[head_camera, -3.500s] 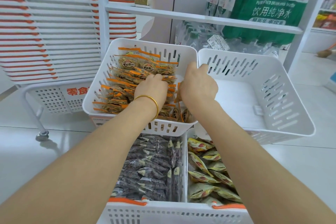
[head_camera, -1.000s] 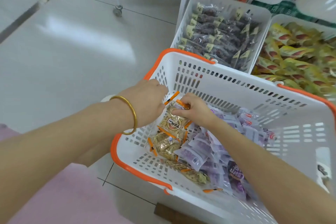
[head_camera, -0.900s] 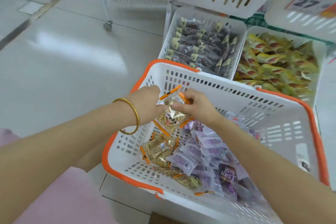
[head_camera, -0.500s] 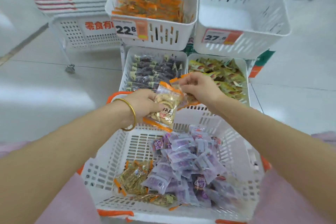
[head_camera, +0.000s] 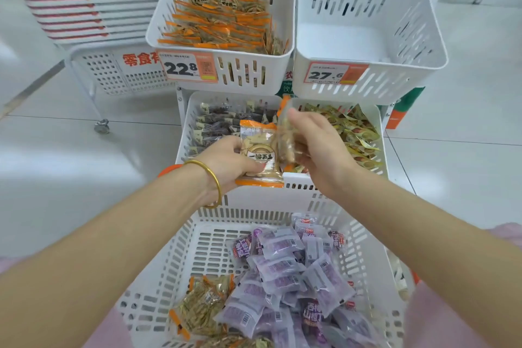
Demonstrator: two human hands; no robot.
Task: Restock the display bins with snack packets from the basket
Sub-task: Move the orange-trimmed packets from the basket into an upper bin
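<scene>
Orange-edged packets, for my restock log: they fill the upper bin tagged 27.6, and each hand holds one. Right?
Not quite. The head view shows the orange-edged packets in the upper bin tagged 22.8, not the bin tagged 27.6. The rest holds: the left hand and the right hand each hold one.
</scene>
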